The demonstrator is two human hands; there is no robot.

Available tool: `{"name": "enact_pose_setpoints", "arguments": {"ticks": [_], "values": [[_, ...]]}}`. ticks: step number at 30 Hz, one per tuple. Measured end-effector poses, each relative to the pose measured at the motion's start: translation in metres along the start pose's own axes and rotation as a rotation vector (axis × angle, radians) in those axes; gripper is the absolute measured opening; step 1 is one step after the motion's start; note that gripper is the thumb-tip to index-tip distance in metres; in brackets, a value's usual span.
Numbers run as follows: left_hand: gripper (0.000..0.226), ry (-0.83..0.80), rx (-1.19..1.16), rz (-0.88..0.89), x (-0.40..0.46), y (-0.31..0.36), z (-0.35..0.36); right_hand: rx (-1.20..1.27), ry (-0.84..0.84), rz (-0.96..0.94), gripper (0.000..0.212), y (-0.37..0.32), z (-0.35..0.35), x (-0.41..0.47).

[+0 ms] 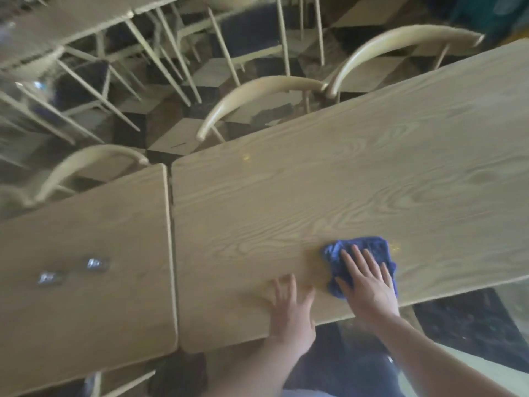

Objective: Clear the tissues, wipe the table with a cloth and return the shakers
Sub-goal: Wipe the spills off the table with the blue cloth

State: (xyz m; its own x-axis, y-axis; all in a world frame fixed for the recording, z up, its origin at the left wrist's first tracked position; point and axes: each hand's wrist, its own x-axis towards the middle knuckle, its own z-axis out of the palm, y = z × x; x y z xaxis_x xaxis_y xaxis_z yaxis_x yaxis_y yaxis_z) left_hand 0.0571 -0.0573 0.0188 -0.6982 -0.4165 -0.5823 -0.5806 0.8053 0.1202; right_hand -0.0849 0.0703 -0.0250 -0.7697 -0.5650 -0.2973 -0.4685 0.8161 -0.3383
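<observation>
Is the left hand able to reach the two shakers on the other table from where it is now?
Probably yes. The left hand lies flat and empty on the table; the shakers stand on the neighbouring table to its left, with only bare wood and the narrow gap between.

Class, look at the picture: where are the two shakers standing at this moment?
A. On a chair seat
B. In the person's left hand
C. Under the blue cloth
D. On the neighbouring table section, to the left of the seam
D: the two shakers stand on the left table section, beyond the seam, apart from both hands.
</observation>
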Motion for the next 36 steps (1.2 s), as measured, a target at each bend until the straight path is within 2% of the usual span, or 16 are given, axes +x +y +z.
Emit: {"name": "enact_pose_setpoints", "arguments": {"ticks": [6,11,17,21,24,29,36], "values": [[0.064,-0.003,-0.058,-0.129,0.007,0.056,0.002,0.047,-0.118,-0.027,0.068,0.036,-0.024,0.008],[0.065,0.005,-0.197,-0.263,0.025,0.130,0.000,0.119,-0.127,0.017,0.066,0.094,-0.052,0.014],[0.062,-0.035,-0.180,-0.118,0.039,0.207,-0.001,0.087,-0.118,0.111,0.060,0.185,-0.093,0.026],[0.061,-0.067,-0.122,0.004,0.060,0.263,-0.011,0.033,-0.082,0.273,0.059,0.249,-0.130,0.044],[0.060,-0.089,-0.079,0.083,0.082,0.305,-0.024,0.001,-0.078,0.380,0.067,0.299,-0.153,0.050],[0.070,-0.147,-0.053,0.034,0.111,0.359,-0.032,-0.046,-0.118,0.376,0.083,0.355,-0.177,0.038],[0.077,-0.183,-0.037,-0.039,0.133,0.400,-0.036,-0.023,-0.131,0.328,0.079,0.387,-0.199,0.056]]}}
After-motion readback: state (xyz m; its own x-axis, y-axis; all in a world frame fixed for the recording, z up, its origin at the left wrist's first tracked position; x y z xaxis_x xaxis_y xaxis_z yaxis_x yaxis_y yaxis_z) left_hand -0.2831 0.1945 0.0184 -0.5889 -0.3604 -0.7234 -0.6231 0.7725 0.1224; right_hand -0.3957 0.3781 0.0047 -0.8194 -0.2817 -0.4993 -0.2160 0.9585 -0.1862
